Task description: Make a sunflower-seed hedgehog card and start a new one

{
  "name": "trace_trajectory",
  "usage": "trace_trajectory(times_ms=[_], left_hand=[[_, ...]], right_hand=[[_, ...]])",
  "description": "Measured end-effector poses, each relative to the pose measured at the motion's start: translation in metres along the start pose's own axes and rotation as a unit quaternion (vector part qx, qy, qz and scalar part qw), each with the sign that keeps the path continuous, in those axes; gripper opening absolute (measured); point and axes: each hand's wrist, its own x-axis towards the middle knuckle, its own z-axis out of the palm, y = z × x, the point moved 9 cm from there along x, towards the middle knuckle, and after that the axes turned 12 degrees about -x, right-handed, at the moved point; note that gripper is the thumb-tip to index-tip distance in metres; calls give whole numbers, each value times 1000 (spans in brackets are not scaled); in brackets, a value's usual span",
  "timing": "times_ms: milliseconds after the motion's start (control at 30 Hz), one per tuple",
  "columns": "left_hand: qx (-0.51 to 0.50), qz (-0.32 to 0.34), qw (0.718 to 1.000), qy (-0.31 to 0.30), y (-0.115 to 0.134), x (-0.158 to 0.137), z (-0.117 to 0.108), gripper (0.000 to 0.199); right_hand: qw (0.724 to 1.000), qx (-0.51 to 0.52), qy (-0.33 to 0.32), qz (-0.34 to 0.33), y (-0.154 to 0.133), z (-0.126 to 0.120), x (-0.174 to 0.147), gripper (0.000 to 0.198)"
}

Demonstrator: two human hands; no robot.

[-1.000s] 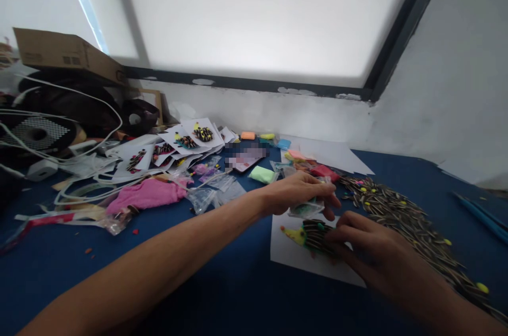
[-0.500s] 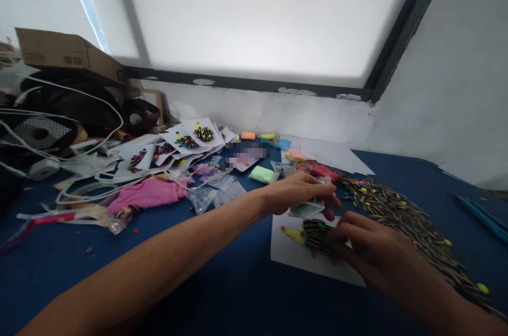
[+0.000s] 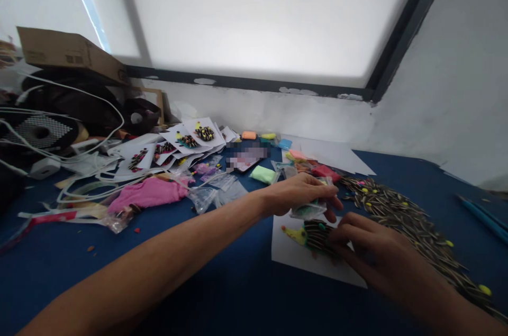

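Note:
A hedgehog figure point(image 3: 316, 235) with a yellow clay face and striped sunflower seeds for spines lies on a white sheet of paper point(image 3: 286, 252). My left hand point(image 3: 304, 192) is closed on a clear plastic packet point(image 3: 307, 211) with green clay in it, just above the sheet's far edge. My right hand point(image 3: 367, 243) has its fingers pinched together at the right end of the hedgehog, covering that part. What sits between those fingertips, if anything, is hidden. A small green dot of clay shows on the seeds near the figure's top.
Sunflower seeds point(image 3: 416, 225) spread along the right, with a blue tool point(image 3: 482, 217) beyond them. Clay packets, including a light green one point(image 3: 264, 174), lie behind. Finished hedgehog sheets point(image 3: 204, 133), a phone point(image 3: 248, 157), a pink cloth point(image 3: 151, 193) and white cables point(image 3: 79, 159) fill the left.
Both hands hold nearly the same places and grips. Only a slight shift of the whole view shows; the paper and hedgehog stay put.

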Motion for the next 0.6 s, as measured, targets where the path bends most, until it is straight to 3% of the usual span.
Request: trace_trajectory(times_ms=[600], left_hand=[[52,-9,998,-19,-5,1,-2,34]], right_hand=[[1000,-6,12,11,1,0,0,15]])
